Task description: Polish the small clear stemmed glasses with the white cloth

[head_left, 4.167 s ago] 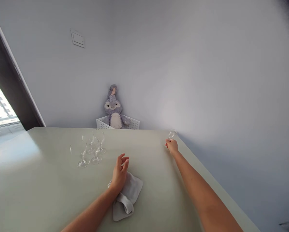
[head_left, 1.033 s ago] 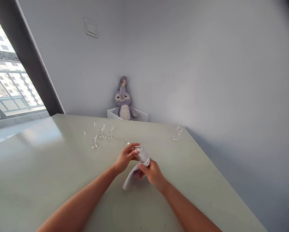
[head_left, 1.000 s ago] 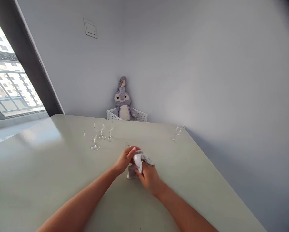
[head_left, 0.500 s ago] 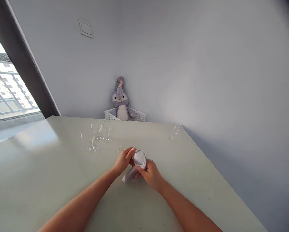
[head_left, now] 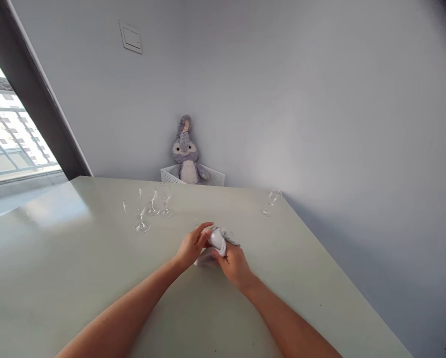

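My left hand (head_left: pixel 193 244) is closed around a small stemmed wine glass (head_left: pixel 218 238), whose bowl points toward my right hand. A light grey cloth (head_left: pixel 207 258) is bunched in my right hand (head_left: pixel 235 264), partly stuffed inside the bowl. One end of the cloth hangs below the glass. My left fingers hide most of the stem and foot. Both hands are above the middle of the table (head_left: pixel 193 318).
Three clear wine glasses stand upright at the left, the nearest glass (head_left: pixel 142 226) in front of the others. Another wine glass (head_left: pixel 271 203) stands near the far right corner by the wall. A plush toy (head_left: pixel 187 158) sits in a white perforated basket (head_left: pixel 215 178) behind the table.
Earlier my right hand was at the glass at far right and the cloth lay on the table. Now a glass from the left group and the cloth are in my hands, the cloth shifting at the bowl.
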Tool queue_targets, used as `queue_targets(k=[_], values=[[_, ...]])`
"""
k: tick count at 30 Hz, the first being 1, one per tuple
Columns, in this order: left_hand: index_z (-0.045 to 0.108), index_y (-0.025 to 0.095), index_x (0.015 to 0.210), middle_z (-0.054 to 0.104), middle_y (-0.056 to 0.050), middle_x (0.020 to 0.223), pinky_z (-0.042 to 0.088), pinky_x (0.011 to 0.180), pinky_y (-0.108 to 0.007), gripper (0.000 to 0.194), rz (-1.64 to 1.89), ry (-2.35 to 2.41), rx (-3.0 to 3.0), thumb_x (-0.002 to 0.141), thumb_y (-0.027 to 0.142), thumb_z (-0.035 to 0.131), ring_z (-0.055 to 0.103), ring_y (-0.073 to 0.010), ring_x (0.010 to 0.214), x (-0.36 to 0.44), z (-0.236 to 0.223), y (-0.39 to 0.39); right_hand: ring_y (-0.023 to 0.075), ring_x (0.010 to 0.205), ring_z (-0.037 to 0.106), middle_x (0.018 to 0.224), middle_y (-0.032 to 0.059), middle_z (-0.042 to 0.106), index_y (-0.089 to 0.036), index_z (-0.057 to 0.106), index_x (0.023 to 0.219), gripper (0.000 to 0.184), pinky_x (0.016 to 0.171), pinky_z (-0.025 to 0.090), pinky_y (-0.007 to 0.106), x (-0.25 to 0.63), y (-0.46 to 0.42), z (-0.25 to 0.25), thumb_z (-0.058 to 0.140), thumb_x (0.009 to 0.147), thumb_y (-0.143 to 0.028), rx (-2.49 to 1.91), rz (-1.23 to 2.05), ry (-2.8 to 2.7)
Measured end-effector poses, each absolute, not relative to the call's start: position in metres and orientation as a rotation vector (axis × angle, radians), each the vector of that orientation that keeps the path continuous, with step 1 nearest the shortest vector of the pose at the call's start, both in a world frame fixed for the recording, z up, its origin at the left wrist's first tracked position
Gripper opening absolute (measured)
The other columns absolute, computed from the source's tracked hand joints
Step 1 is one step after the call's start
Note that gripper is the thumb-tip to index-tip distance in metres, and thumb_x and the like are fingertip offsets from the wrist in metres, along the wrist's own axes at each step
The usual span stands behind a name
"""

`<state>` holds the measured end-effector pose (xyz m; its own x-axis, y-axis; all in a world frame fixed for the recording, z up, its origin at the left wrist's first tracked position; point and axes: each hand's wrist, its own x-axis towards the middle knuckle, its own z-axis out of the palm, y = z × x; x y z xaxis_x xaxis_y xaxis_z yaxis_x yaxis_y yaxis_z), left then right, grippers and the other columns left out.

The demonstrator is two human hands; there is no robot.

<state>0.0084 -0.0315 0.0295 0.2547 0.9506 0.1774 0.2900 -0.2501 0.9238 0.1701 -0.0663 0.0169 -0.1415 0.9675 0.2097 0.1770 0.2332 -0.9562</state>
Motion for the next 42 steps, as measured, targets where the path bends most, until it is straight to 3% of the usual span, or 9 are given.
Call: queue_targets(k=[6, 11, 16, 19, 22, 27, 33, 37, 42], values=[[0.058, 0.026, 0.109, 0.061, -0.008, 0.107, 0.028, 0.096, -0.039, 0.035, 1.279, 1.302, 2.327, 0.077, 0.039, 0.054, 0.047, -0.0270, 0.109, -0.009, 0.032, -0.019, 0.0174, 0.047, 0.060, 0.054, 0.0006, 0.061, -0.014, 0.058, 0.080, 0.034, 0.049, 0.048, 0.029, 0.190, -0.048, 0.028, 0.062, 0.070, -0.047, -1.110, 1.311, -1.270], [0.064, 0.024, 0.089, 0.063, -0.007, 0.071, 0.037, 0.073, -0.032, 0.025, 0.857, 1.249, 2.541, 0.083, 0.037, 0.043, 0.056, -0.0209, 0.075, -0.013, 0.024, -0.014, 0.0160, 0.045, 0.058, 0.058, 0.0010, 0.060, -0.013, 0.057, 0.082, 0.037, 0.046, 0.045, 0.027, 0.197, -0.044, 0.034, 0.062, 0.070, -0.047, -1.024, 1.440, -1.277], [0.062, 0.022, 0.073, 0.055, -0.004, 0.059, 0.028, 0.054, -0.024, 0.029, 0.637, 1.615, 2.499, 0.085, 0.034, 0.038, 0.050, -0.0170, 0.063, -0.018, 0.023, -0.012, 0.0174, 0.052, 0.056, 0.056, 0.0016, 0.060, -0.014, 0.060, 0.086, 0.038, 0.058, 0.045, 0.032, 0.212, -0.036, 0.031, 0.048, 0.079, -0.050, -1.316, 0.851, -1.271], [0.060, 0.021, 0.070, 0.051, -0.003, 0.056, 0.025, 0.051, -0.023, 0.030, 0.614, 1.764, 2.426, 0.085, 0.034, 0.038, 0.048, -0.0153, 0.058, -0.022, 0.023, -0.009, 0.0219, 0.080, 0.057, 0.091, 0.0073, 0.065, -0.019, 0.059, 0.106, 0.037, 0.074, 0.041, 0.036, 0.210, -0.042, 0.035, 0.039, 0.086, -0.043, -1.336, 0.326, -1.587], [0.059, 0.021, 0.071, 0.051, -0.003, 0.056, 0.026, 0.052, -0.024, 0.027, 0.685, 1.744, 2.433, 0.084, 0.033, 0.040, 0.048, -0.0159, 0.059, -0.020, 0.022, -0.010, 0.0276, 0.103, 0.047, 0.119, 0.0067, 0.056, -0.026, 0.054, 0.117, 0.035, 0.088, 0.032, 0.044, 0.196, -0.056, 0.041, 0.042, 0.086, -0.039, -1.259, -0.035, -1.956], [0.054, 0.019, 0.061, 0.054, -0.005, 0.060, 0.031, 0.062, -0.030, 0.026, 0.734, 1.300, 2.774, 0.083, 0.019, 0.039, 0.048, -0.0178, 0.064, -0.006, 0.021, -0.019, 0.0300, 0.107, 0.042, 0.103, 0.0075, 0.063, -0.024, 0.051, 0.121, 0.038, 0.099, 0.018, 0.052, 0.175, -0.068, 0.037, 0.046, 0.085, -0.032, -1.121, -0.164, -2.258], [0.058, 0.021, 0.071, 0.053, -0.006, 0.063, 0.035, 0.070, -0.034, 0.025, 0.875, 0.877, 2.753, 0.085, 0.025, 0.038, 0.048, -0.0178, 0.065, 0.005, 0.020, -0.029, 0.0223, 0.083, 0.054, 0.092, 0.0053, 0.066, -0.023, 0.067, 0.094, 0.028, 0.076, 0.039, 0.036, 0.197, -0.048, 0.030, 0.042, 0.085, -0.033, -1.350, 0.398, -1.945], [0.061, 0.023, 0.088, 0.055, -0.006, 0.063, 0.036, 0.073, -0.035, 0.022, 0.874, 0.984, 2.766, 0.085, 0.033, 0.043, 0.050, -0.0186, 0.066, 0.008, 0.018, -0.029, 0.0154, 0.059, 0.054, 0.065, 0.0016, 0.061, -0.017, 0.066, 0.073, 0.028, 0.054, 0.039, 0.026, 0.211, -0.033, 0.030, 0.052, 0.076, -0.040, -1.235, 1.192, -1.281], [0.057, 0.025, 0.109, 0.061, -0.005, 0.065, 0.037, 0.064, -0.030, 0.030, 0.963, 1.352, 2.598, 0.086, 0.034, 0.039, 0.054, -0.0183, 0.064, 0.011, 0.012, -0.029, 0.0132, 0.054, 0.051, 0.058, -0.0010, 0.056, -0.017, 0.056, 0.063, 0.013, 0.054, 0.043, 0.026, 0.189, -0.035, 0.026, 0.059, 0.066, -0.029, -0.943, 1.398, -0.516]])
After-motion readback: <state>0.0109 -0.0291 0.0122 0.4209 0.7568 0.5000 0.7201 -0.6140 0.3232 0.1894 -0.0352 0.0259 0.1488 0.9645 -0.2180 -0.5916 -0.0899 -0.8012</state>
